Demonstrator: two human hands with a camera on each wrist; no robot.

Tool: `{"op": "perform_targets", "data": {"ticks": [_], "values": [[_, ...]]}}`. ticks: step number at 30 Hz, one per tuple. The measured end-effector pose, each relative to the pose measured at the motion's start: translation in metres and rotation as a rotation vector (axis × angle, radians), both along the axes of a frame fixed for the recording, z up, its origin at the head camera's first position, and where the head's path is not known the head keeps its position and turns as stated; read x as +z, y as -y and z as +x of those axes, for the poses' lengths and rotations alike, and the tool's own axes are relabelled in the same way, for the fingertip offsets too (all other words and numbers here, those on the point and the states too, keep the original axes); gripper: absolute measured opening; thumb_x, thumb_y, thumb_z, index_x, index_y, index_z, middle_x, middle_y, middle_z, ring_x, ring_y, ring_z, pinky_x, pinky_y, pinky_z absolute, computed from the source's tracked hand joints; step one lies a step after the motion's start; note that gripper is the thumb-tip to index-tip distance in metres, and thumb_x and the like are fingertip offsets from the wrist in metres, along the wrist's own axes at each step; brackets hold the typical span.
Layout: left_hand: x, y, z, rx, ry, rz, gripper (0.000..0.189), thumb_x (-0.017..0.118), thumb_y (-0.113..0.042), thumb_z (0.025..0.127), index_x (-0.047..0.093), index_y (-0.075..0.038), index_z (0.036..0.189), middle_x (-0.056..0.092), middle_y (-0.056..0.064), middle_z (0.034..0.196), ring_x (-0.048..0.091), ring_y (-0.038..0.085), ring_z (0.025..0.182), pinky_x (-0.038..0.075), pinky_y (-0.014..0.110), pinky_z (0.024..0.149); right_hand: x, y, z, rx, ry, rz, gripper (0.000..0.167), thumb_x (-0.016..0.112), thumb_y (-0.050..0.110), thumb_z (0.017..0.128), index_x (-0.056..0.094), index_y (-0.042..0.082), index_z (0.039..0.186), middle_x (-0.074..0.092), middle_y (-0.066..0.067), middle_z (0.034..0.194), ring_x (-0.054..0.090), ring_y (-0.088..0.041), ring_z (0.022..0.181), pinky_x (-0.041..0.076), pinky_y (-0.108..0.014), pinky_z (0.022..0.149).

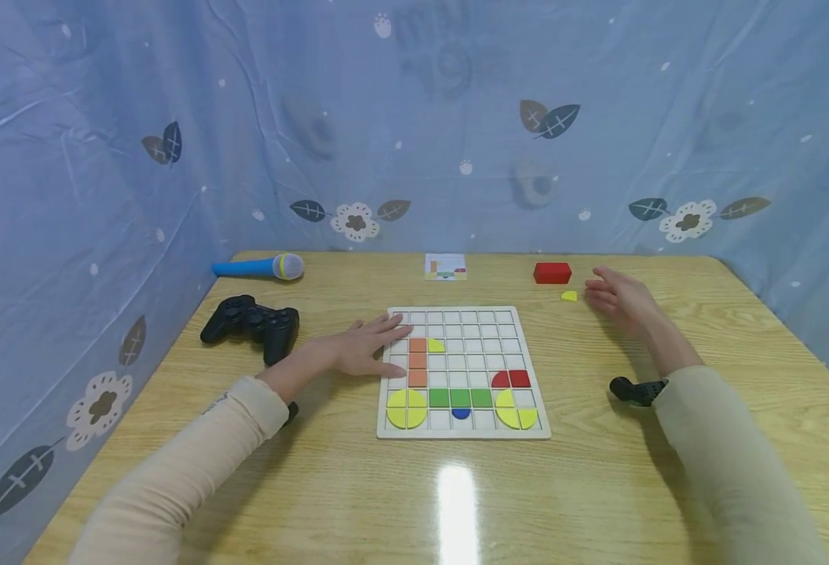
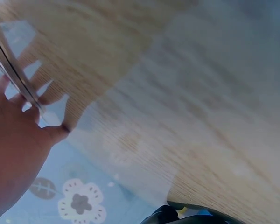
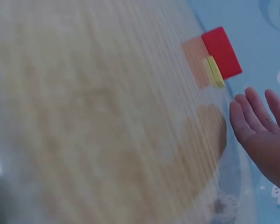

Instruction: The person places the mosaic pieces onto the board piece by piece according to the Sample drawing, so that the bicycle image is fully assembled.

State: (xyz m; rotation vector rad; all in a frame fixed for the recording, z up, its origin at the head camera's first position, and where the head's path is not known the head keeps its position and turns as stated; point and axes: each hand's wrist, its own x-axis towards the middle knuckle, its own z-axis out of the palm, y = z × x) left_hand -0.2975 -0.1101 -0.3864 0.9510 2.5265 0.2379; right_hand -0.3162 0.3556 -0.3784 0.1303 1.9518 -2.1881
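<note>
A white grid board [image 1: 471, 362] lies on the table, with yellow quarter rounds, orange, green and red squares and a small blue half round in its cells. My left hand [image 1: 367, 347] rests on the board's left edge, fingers spread. In the left wrist view, the left hand [image 2: 18, 135] is at the edge of the board [image 2: 11, 65]. On the right, my right hand [image 1: 622, 300] is held with straight fingers and nothing in them. Just left of its fingertips is a small yellow piece [image 1: 569, 296], with a red block [image 1: 552, 273] behind it.
A picture card [image 1: 446, 267] lies behind the board. To the left are a blue toy microphone [image 1: 259, 267] and a black game controller [image 1: 253, 323]. Blue patterned cloth [image 1: 457, 125] hangs along the back and sides of the wooden table [image 1: 330, 486].
</note>
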Motion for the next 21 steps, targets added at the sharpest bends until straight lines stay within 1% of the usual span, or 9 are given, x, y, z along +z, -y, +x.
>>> {"op": "perform_targets", "data": {"ticks": [2, 4, 5, 7, 12, 16, 17, 19, 21], "values": [[0.0, 0.0, 0.0, 0.002, 0.0, -0.001, 0.085, 0.049, -0.065, 0.089, 0.01, -0.027, 0.155, -0.003, 0.0, 0.159, -0.009, 0.021, 0.143, 0.0, 0.052, 0.112, 0.0, -0.001, -0.003, 0.015, -0.002, 0.03, 0.076, 0.041, 0.041, 0.1, -0.001, 0.005, 0.153, 0.021, -0.022, 0.151, 0.03, -0.022, 0.137, 0.026, -0.03, 0.108], [0.0, 0.0, 0.0, 0.002, 0.0, -0.005, 0.085, 0.049, -0.065, 0.089, 0.01, -0.027, 0.155, -0.003, 0.0, 0.159, -0.009, 0.02, 0.143, 0.0, 0.052, 0.112, 0.0, 0.0, -0.006, 0.031, 0.004, 0.035, 0.077, 0.04, 0.042, 0.1, -0.002, 0.004, 0.153, 0.007, -0.022, 0.156, 0.017, -0.025, 0.142, 0.023, -0.031, 0.109], [0.0, -0.001, -0.001, 0.002, 0.0, -0.004, 0.085, 0.049, -0.065, 0.089, 0.01, -0.027, 0.155, -0.003, -0.001, 0.159, -0.009, 0.02, 0.143, 0.001, 0.052, 0.112, 0.0, 0.0, -0.007, 0.039, 0.005, 0.034, 0.077, 0.039, 0.042, 0.1, -0.002, 0.004, 0.153, 0.004, -0.023, 0.156, 0.013, -0.027, 0.142, 0.021, -0.031, 0.11], [0.0, -0.001, -0.001, 0.001, 0.001, -0.003, 0.086, 0.048, -0.065, 0.089, 0.01, -0.027, 0.155, -0.003, 0.0, 0.159, -0.009, 0.021, 0.143, 0.0, 0.052, 0.112, -0.001, 0.001, -0.009, 0.051, 0.003, 0.05, 0.077, 0.039, 0.042, 0.101, -0.002, 0.002, 0.152, 0.003, -0.023, 0.156, 0.012, -0.029, 0.142, 0.02, -0.033, 0.11], [-0.001, -0.001, -0.001, 0.007, 0.005, 0.003, 0.086, 0.048, -0.066, 0.089, 0.01, -0.027, 0.155, -0.003, -0.001, 0.159, -0.009, 0.021, 0.143, -0.001, 0.052, 0.112, -0.003, 0.0, -0.014, 0.071, -0.003, 0.108, 0.077, 0.04, 0.043, 0.1, -0.001, 0.003, 0.153, 0.006, -0.023, 0.156, 0.014, -0.03, 0.142, 0.02, -0.034, 0.11], [-0.001, -0.001, -0.001, 0.005, 0.005, 0.0, 0.086, 0.049, -0.065, 0.089, 0.01, -0.027, 0.155, -0.003, -0.001, 0.159, -0.009, 0.02, 0.143, 0.0, 0.052, 0.112, -0.004, -0.002, -0.017, 0.129, -0.037, 0.215, 0.077, 0.037, 0.045, 0.101, 0.0, 0.001, 0.152, 0.01, -0.027, 0.154, 0.017, -0.033, 0.141, 0.025, -0.034, 0.109], [-0.001, -0.001, -0.001, 0.004, 0.006, 0.0, 0.086, 0.049, -0.065, 0.089, 0.01, -0.027, 0.155, -0.003, -0.001, 0.159, -0.009, 0.02, 0.143, 0.0, 0.052, 0.112, -0.004, -0.002, -0.018, 0.142, -0.045, 0.244, 0.076, 0.036, 0.045, 0.101, 0.001, 0.0, 0.152, 0.012, -0.028, 0.153, 0.02, -0.033, 0.14, 0.027, -0.034, 0.108], [-0.001, -0.001, -0.001, 0.002, 0.006, 0.001, 0.086, 0.05, -0.064, 0.089, 0.01, -0.027, 0.155, -0.003, 0.0, 0.159, -0.009, 0.02, 0.143, 0.0, 0.052, 0.112, -0.004, -0.003, -0.019, 0.172, -0.067, 0.32, 0.076, 0.034, 0.046, 0.102, 0.002, -0.002, 0.151, 0.016, -0.03, 0.151, 0.029, -0.031, 0.137, 0.032, -0.032, 0.105], [0.0, 0.0, 0.0, 0.001, 0.007, 0.004, 0.086, 0.05, -0.064, 0.089, 0.01, -0.026, 0.155, -0.003, 0.0, 0.159, -0.009, 0.021, 0.143, 0.0, 0.053, 0.112, -0.004, -0.003, -0.02, 0.189, -0.079, 0.37, 0.076, 0.034, 0.046, 0.102, 0.005, -0.004, 0.151, 0.021, -0.031, 0.149, 0.04, -0.025, 0.129, 0.037, -0.029, 0.102]]}}
